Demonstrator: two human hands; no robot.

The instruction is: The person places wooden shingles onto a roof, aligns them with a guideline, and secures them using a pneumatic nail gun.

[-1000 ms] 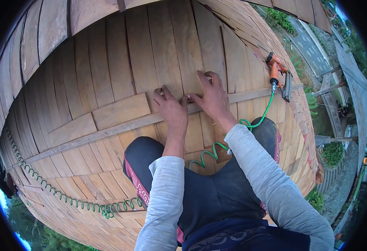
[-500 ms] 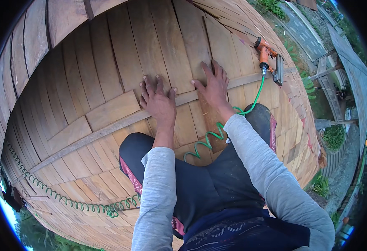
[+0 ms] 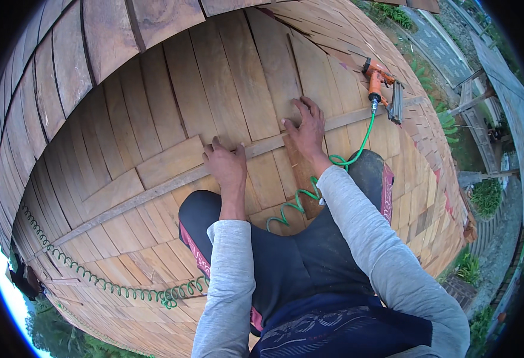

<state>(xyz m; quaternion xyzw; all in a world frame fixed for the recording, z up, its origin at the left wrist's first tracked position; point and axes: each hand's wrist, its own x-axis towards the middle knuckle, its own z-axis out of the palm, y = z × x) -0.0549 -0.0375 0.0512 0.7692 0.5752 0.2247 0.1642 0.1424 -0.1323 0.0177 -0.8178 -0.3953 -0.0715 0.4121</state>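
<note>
My left hand [image 3: 226, 166] rests across a long thin wooden batten [image 3: 184, 178], palm down. Its fingers are bent near the batten's upper edge, thumb apart, with nothing seen in them. To its right, my right hand [image 3: 309, 134] touches the wooden shingles [image 3: 238, 77] just above the batten. Its fingers are bent and spread, and it holds nothing. An orange and black nail gun [image 3: 382, 86] lies beyond the right hand, by the batten's right end. A green coiled air hose [image 3: 364, 140] runs from it past my right wrist and between my knees.
Overlapping shingles cover the curved roof around me. A raised shingled edge [image 3: 103, 36] overhangs at upper left. More green coiled hose [image 3: 112, 287] lies at lower left. A reddish-brown board [image 3: 300, 170] lies between my knees. Beyond the roof's right edge are a path and plants [image 3: 486, 197].
My left hand has drawn back toward me, its fingers now bent rather than spread. My right hand has shifted slightly back. The view has tilted a little; the nail gun stays put.
</note>
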